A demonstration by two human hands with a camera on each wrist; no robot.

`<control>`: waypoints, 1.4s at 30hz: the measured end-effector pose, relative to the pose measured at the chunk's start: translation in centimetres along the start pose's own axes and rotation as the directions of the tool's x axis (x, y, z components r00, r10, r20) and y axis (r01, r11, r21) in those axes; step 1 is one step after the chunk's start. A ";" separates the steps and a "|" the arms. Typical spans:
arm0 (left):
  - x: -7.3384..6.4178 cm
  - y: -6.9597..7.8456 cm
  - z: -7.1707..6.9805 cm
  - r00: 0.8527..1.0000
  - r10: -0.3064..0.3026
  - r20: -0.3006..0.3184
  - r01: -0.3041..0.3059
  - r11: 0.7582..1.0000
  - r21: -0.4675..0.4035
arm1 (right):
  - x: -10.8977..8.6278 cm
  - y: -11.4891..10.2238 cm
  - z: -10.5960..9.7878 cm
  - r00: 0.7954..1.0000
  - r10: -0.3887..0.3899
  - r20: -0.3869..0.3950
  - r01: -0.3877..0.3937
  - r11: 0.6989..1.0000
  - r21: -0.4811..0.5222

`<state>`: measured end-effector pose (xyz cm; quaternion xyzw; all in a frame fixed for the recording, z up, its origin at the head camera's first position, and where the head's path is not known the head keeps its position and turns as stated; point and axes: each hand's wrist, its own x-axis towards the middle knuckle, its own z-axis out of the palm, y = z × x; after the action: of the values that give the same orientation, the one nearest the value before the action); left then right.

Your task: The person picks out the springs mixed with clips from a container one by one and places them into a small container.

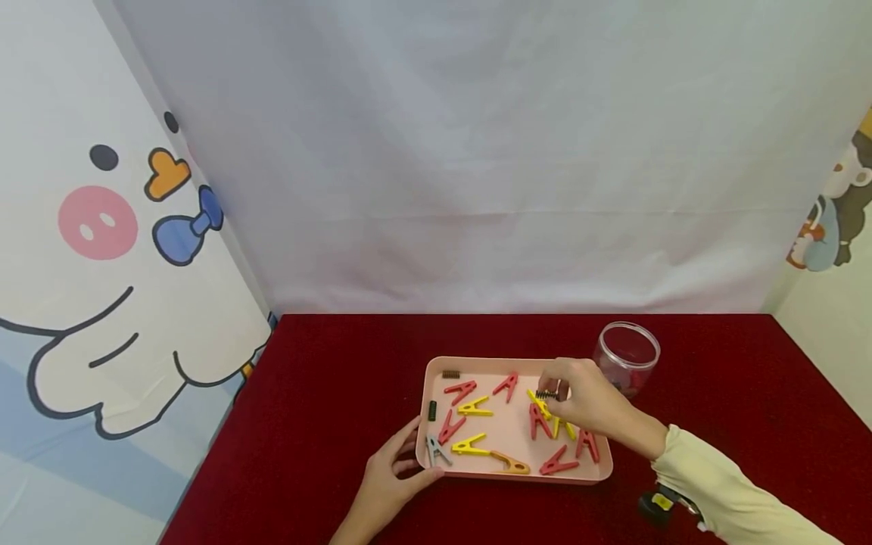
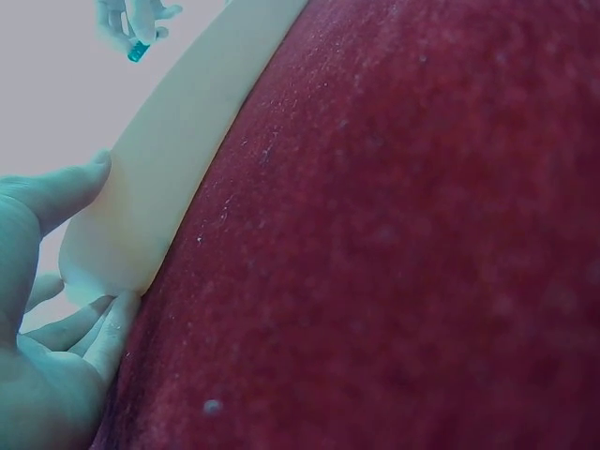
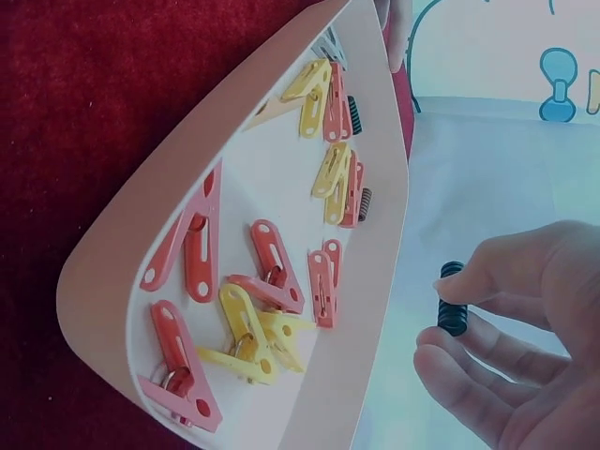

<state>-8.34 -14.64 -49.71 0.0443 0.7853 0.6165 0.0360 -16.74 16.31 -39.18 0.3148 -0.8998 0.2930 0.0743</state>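
A shallow pink tray (image 1: 500, 428) lies on the red cloth, with red, yellow, grey and orange clothespins spread inside. My left hand (image 1: 388, 481) holds its near left corner, the thumb and fingertips on the outer wall, as the left wrist view shows. Above the tray's right half, my right hand (image 1: 586, 393) pinches a small black coil spring (image 3: 454, 300) between thumb and fingers. Below it are a red clothespin (image 1: 540, 421) and yellow ones. Two more springs lie in the tray: a brownish one (image 1: 451, 374) at the back left and a black one (image 1: 432, 411) by the left wall.
A clear round jar (image 1: 627, 356) with red things at its bottom stands behind the tray's right end. Near the right sleeve is a black object with a yellow patch (image 1: 661, 501). A white curtain (image 1: 477, 189) hangs behind the table.
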 end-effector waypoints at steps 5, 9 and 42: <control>0.1 -0.2 0.0 1.000 -0.001 -0.005 0.001 1.000 0.004 | 0.0 0.1 -0.4 1.000 -0.001 0.014 0.001 1.000 -0.009; 0.2 -0.4 0.0 1.000 -0.006 -0.008 0.006 1.000 0.002 | 0.0 0.3 -0.7 1.000 0.012 0.021 -0.012 1.000 -0.015; -0.1 0.0 0.0 1.000 0.014 -0.010 -0.014 1.000 -0.002 | -0.6 2.9 -3.1 0.999 0.023 -0.026 -0.025 0.998 -0.062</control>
<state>-8.28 -14.69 -49.66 0.0467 0.7843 0.6180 0.0279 -18.21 20.20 -38.16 0.2978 -0.9112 0.2694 0.0917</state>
